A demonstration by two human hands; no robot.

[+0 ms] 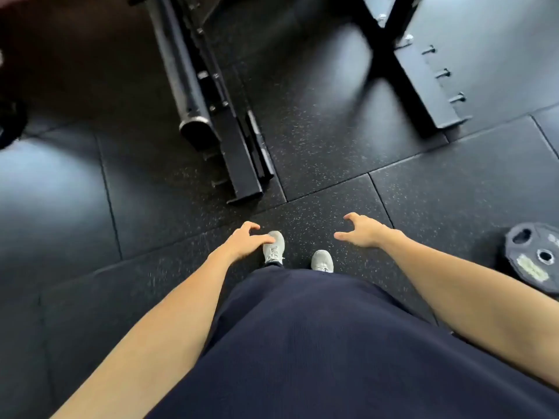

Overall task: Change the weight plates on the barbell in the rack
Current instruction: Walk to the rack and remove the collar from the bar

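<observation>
I look straight down at a black rubber floor. My left hand (246, 238) and my right hand (361, 231) hang in front of me, fingers loosely spread, holding nothing. A black weight plate (534, 261) with grip holes lies flat on the floor at the right edge, well to the right of my right hand. The bare end of a barbell sleeve (195, 125) points toward me at upper left, beside the black rack base beam (239, 164). Another dark plate edge (10, 122) shows at the far left, blurred.
A black X-shaped rack frame (390, 49) with storage pegs (443, 74) stands at upper right. My grey shoes (273, 246) stand on speckled floor tiles below my dark shirt. Open floor lies between the two frames.
</observation>
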